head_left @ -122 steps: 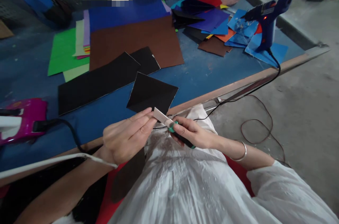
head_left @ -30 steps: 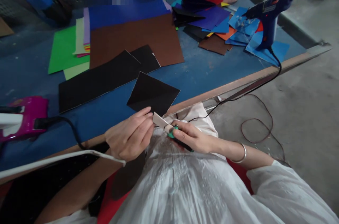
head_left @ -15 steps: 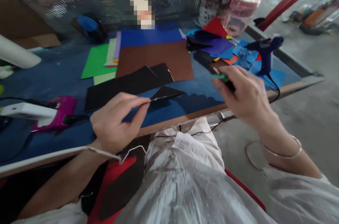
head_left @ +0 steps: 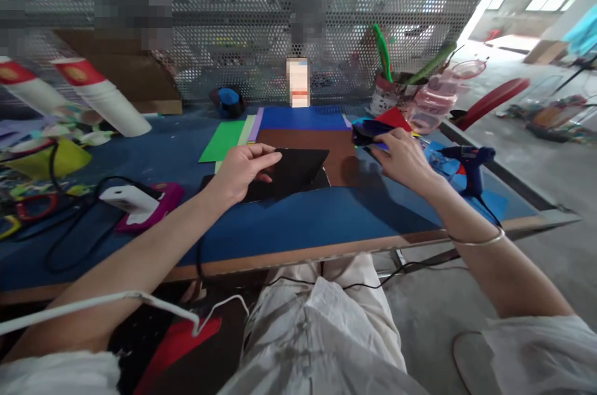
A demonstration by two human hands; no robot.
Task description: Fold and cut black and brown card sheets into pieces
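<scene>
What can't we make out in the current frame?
- Head view: whether the right hand holds anything; its back hides the palm.
- Head view: full outline of the lower black sheet; the held black sheet and left hand cover it.
- Head view: far end of the white bar; cut by the left edge.
- Head view: floor clutter; too blurred.

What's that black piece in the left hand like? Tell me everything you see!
The black piece looks thin and flat, plain and dark, with straight edges, maybe card or craft foam. The left hand holds it by its left side, above the blue table. Whether it touches the sheets below, I can't tell.
</scene>
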